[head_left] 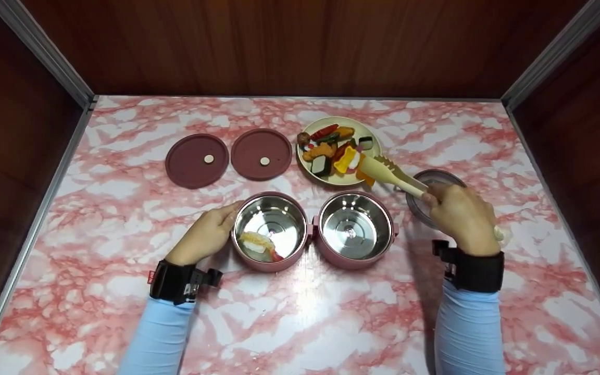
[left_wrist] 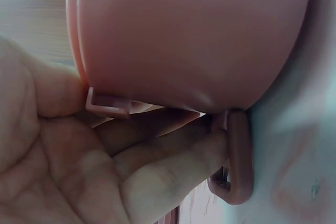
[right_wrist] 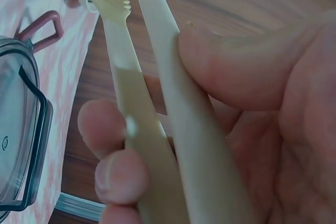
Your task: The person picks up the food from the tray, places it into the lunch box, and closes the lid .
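My left hand grips the side of the left pink lunch container, its fingers by the latch loop in the left wrist view. A piece of toy shrimp sushi lies inside that container. My right hand holds cream tongs, with thumb on one arm and fingers round the other. Between the tong tips is a yellow, wavy-edged toy food piece with white beside it, over the cream plate. Several toy foods lie on the plate, among them a brown ball.
Joined to the left container is a second pink container, its metal inside bare. Two dark pink round lids with small pale knobs lie at the back left. A clear-topped lid sits partly under my right hand. Brown panels wall the table.
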Available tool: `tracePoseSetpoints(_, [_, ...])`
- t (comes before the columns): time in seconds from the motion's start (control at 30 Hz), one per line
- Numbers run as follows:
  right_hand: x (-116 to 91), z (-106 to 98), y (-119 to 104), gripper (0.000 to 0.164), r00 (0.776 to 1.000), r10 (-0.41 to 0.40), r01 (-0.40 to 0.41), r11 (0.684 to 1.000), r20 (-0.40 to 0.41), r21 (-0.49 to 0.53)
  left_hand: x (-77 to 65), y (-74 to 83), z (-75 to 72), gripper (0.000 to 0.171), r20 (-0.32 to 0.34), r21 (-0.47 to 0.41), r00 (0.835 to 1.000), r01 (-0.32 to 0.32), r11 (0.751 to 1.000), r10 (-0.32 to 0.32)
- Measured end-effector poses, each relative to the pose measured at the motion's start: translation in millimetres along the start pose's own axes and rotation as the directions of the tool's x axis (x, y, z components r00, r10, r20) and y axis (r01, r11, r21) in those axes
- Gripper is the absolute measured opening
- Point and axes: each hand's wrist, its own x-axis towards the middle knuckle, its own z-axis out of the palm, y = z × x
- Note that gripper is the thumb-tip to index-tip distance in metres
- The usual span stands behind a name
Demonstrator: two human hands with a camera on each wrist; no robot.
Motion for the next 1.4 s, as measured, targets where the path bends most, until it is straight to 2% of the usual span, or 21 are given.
tracePoseSetpoints(0.6, [-9,3,-11,0.017,0.993,-0.103,0.101,0.994,-0.052,-0.033,0.2,0.6,0.6,0.039,-0.010,-0.002,1.000,-0.025,1.000,0.025])
tracePoseSetpoints(0.87, [-9,6,-18,0.025,0.993,-0.121,0.121,0.990,0.013,-0.072,-0.8,0.7,0.5,0.040,-0.007,0.000,1.000,-0.017,1.000,0.017])
tracePoseSetpoints(1.03, [-9,4,-19,0.033,0.992,-0.117,0.120,0.990,0.040,-0.078,-0.1,0.3,0.8,0.040,-0.006,-0.003,1.000,-0.019,1.000,0.019])
tracePoseSetpoints(1.2, [-8,2,-17,0.041,0.995,-0.075,0.080,0.994,0.069,-0.072,0.5,0.4,0.7,0.040,-0.005,-0.006,1.000,-0.018,1.000,0.018])
tracePoseSetpoints(1.27, [-7,3,-16,0.040,0.996,-0.058,0.063,0.995,0.062,-0.073,0.6,0.5,0.6,0.040,-0.005,-0.003,1.000,-0.019,1.000,0.019])
tracePoseSetpoints(1.4, [-3,7,-15,0.025,0.999,-0.048,0.049,0.997,0.019,-0.067,0.6,0.1,0.8,0.041,-0.008,0.003,1.000,-0.017,1.000,0.017])
